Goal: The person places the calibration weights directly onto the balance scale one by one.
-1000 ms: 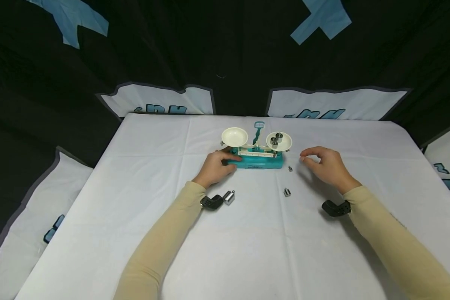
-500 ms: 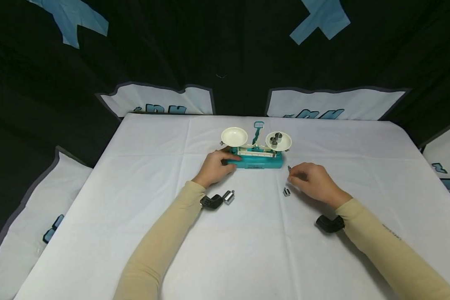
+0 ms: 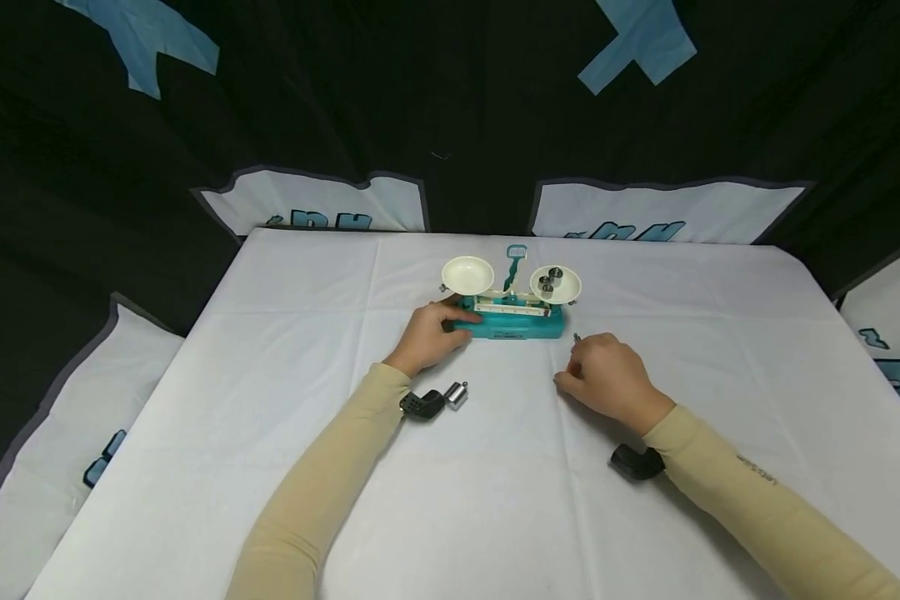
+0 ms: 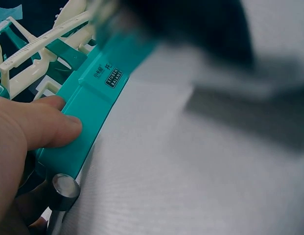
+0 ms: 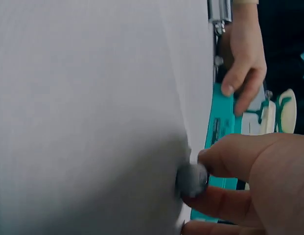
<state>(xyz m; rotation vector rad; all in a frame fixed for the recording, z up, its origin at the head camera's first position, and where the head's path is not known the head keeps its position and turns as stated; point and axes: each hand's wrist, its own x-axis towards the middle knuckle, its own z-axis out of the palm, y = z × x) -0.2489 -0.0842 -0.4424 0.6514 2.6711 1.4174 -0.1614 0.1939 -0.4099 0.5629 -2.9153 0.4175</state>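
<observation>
A teal balance scale (image 3: 517, 327) with two cream pans stands toward the back of the table. My left hand (image 3: 426, 337) holds the left end of its base, thumb (image 4: 63, 129) lying on the teal surface. Several metal weights (image 3: 547, 282) sit in the right pan; the left pan (image 3: 468, 275) has nothing in it. In front of the scale's right end, low over the cloth, my right hand (image 3: 611, 379) pinches a small metal weight (image 5: 192, 179) between thumb and fingers. That weight is hidden in the head view. A tinier weight (image 3: 577, 337) shows just beyond this hand.
A larger cylindrical weight (image 3: 456, 395) lies on the white tablecloth (image 3: 495, 500) beside the left wrist's black camera (image 3: 422, 405). Behind the table hangs a dark curtain (image 3: 480, 108) with blue tape on it.
My right hand has moved left and toward me, from beside the right pan down to the small weight, and now pinches it. The left hand stays on the scale's base.
</observation>
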